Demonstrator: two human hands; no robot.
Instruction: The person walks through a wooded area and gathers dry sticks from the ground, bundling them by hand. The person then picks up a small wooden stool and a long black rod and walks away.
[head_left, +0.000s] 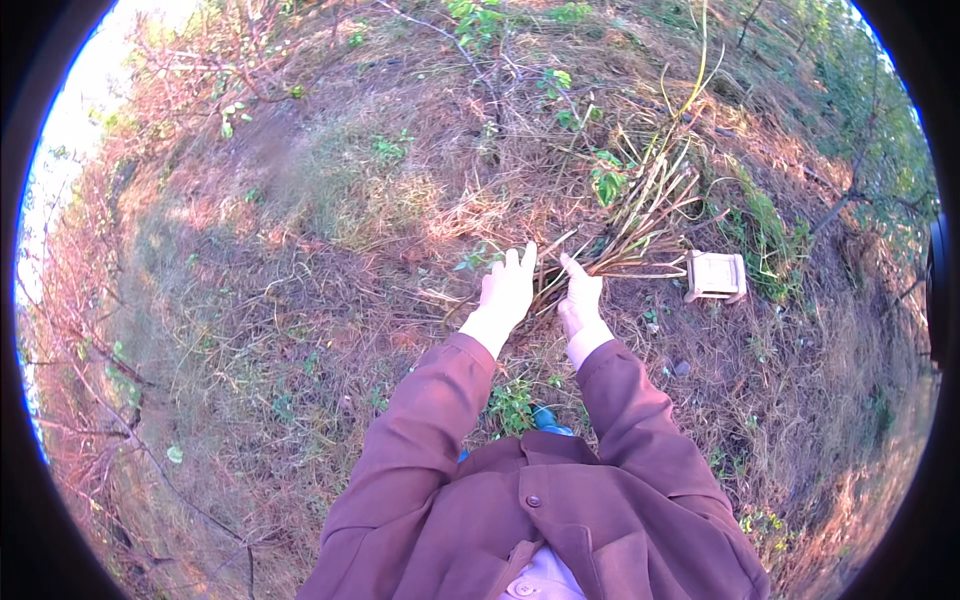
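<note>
A bundle of dry cut stalks (637, 225) fans out up and to the right, its gathered lower part in front of me. My right hand (581, 296) closes around this lower part, thumb upward. Just left of the stalks is my left hand (510, 289), back upward and some fingers extended. Its thumb and palm are hidden, so I cannot tell whether it grips any stalks. A small pale wooden stool (715, 276) stands to the right, close to some stalk tips.
Dry grass and leaf litter (262, 337) cover the ground. A thin shrub stem (495, 97) rises ahead. Bare branches (135, 435) reach in from the left, and a leafy tree (870, 135) stands at the right. A blue shoe (551, 420) shows below my jacket (480, 517).
</note>
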